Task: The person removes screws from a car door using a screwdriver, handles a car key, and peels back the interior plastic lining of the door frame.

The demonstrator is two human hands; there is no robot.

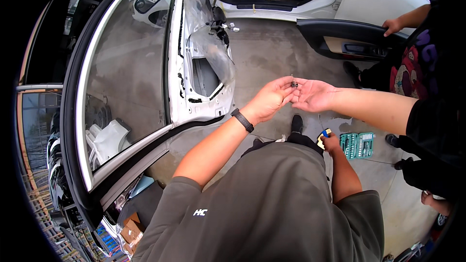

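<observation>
My left hand (266, 101), with a dark band on its wrist, reaches forward with thumb and fingers pinched together. At its fingertips are small dark metal pieces (294, 84), perhaps screws, too small to name for sure. They sit right where my fingertips meet the upturned open hand (313, 94) of another person, whose arm comes in from the right. My right hand (332, 143) hangs low at my right side, closed around a yellow and blue object (324, 137). Its kind is hard to make out, as my fingers hide part of it.
An opened white car door (206, 111), its inner side bared with torn plastic film, stands at left. A green socket set case (357, 145) lies on the floor at right. Another person's hand (392, 26) holds a black door trim panel (340, 36) near the car.
</observation>
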